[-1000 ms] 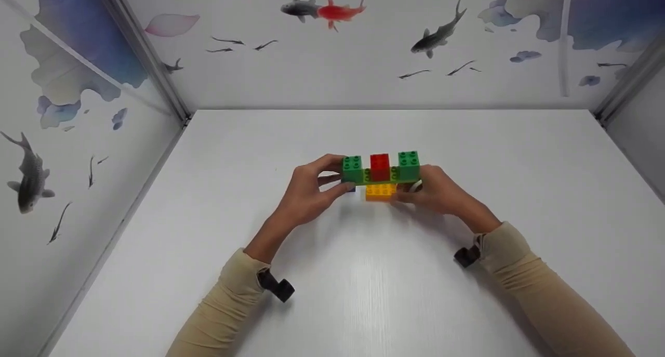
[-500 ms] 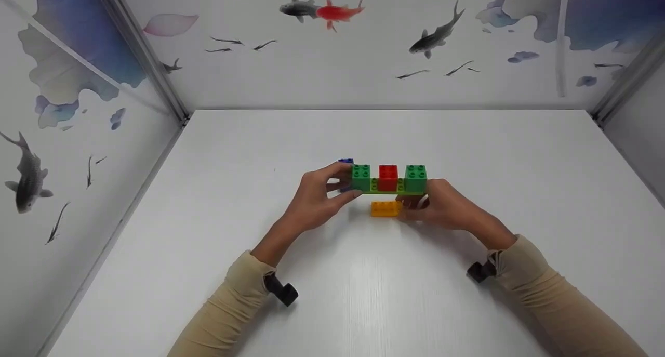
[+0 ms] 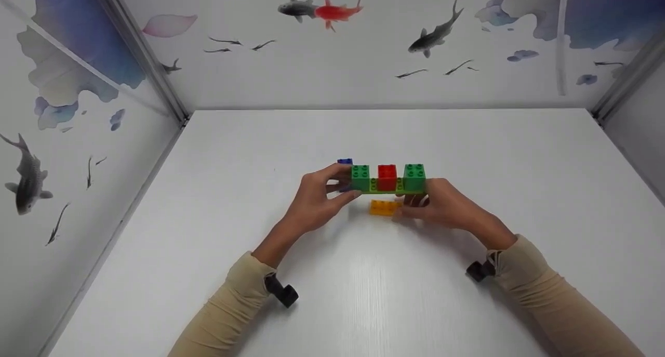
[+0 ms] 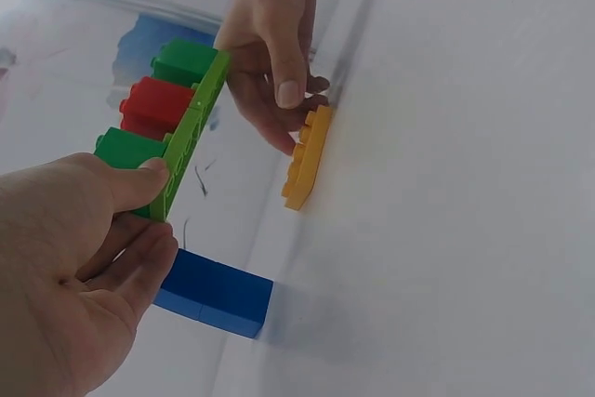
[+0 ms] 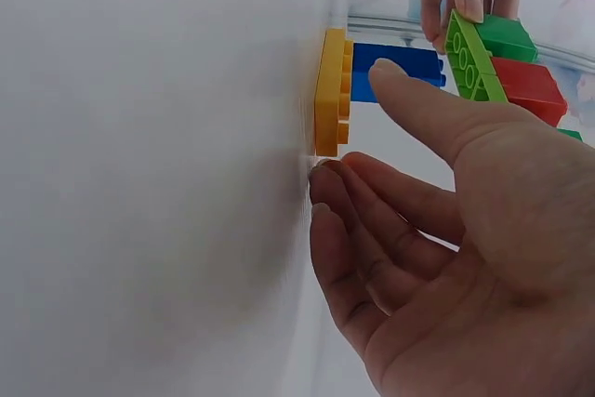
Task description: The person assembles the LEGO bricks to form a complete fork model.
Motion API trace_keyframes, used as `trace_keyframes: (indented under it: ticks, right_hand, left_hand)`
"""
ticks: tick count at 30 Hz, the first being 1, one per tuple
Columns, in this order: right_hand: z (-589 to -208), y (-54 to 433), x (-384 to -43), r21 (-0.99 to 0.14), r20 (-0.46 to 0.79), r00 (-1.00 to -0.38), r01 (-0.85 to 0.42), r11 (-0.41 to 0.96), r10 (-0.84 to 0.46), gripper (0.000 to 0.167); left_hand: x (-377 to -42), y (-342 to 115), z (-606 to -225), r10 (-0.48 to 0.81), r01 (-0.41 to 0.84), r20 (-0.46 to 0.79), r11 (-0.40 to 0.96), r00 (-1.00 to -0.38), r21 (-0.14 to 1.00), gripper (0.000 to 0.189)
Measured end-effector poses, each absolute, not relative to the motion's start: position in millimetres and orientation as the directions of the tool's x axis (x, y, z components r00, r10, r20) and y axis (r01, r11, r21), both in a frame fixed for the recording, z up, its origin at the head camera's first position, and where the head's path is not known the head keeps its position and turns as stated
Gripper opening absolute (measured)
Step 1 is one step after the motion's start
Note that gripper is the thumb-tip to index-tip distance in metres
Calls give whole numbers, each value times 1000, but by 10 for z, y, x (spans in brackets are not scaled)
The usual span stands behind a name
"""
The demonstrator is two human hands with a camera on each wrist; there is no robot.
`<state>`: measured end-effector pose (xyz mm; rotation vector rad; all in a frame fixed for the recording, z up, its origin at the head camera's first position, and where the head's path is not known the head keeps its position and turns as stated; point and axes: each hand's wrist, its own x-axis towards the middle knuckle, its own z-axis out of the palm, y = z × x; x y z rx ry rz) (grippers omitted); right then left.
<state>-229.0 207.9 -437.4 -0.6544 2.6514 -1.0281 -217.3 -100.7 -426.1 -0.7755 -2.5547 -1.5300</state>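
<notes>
My left hand (image 3: 311, 198) pinches the left end of a light green building-block plate (image 4: 186, 155) between thumb and fingers, holding it above the table. On the plate sit a green block (image 3: 360, 178), a red block (image 3: 387, 178) and another green block (image 3: 414, 177), with gaps between them. Below it a yellow block (image 5: 327, 95) lies studs up on the table. Around the yellow block's right end is my right hand (image 3: 447, 206), fingers loosely bent and thumb apart from it; fingertip contact is unclear. A tall blue block stack (image 4: 218, 293) stands behind my left fingers, partly hidden.
The white table (image 3: 363, 294) is bounded by a back wall (image 3: 353, 87) and a left wall (image 3: 78, 190) printed with fish and petals. Each wrist carries a small black camera, the left camera (image 3: 283, 290) and the right camera (image 3: 480, 271).
Both hands, the plate with its blocks and the yellow block have come slightly nearer to me. The blue stack's top now shows behind my left hand. Over the last half second little has moved.
</notes>
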Motion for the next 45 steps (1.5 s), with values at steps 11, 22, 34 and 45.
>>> trace_keyframes:
  ticks: [11, 22, 34, 45]
  right_hand:
    - [-4263, 2226, -2230, -666, 47, -898, -354, 656, -437, 56]
    - [-4174, 2301, -2177, -647, 189, -875, -453, 613, -446, 53]
    - [-4179, 2350, -2188, -658, 76, -864, -419, 625, -498, 43]
    - [-4280, 2330, -2201, -658, 19, -855, -401, 637, -519, 40]
  left_hand:
    - [-2157, -978, -4281, 394, 462, 313, 373, -864, 804, 49]
    - [-2156, -956, -4368, 390, 437, 282, 402, -877, 804, 49]
    - [-2148, -906, -4461, 422, 432, 241, 445, -874, 785, 50]
    - [-2154, -913, -4526, 445, 395, 171, 480, -879, 783, 50]
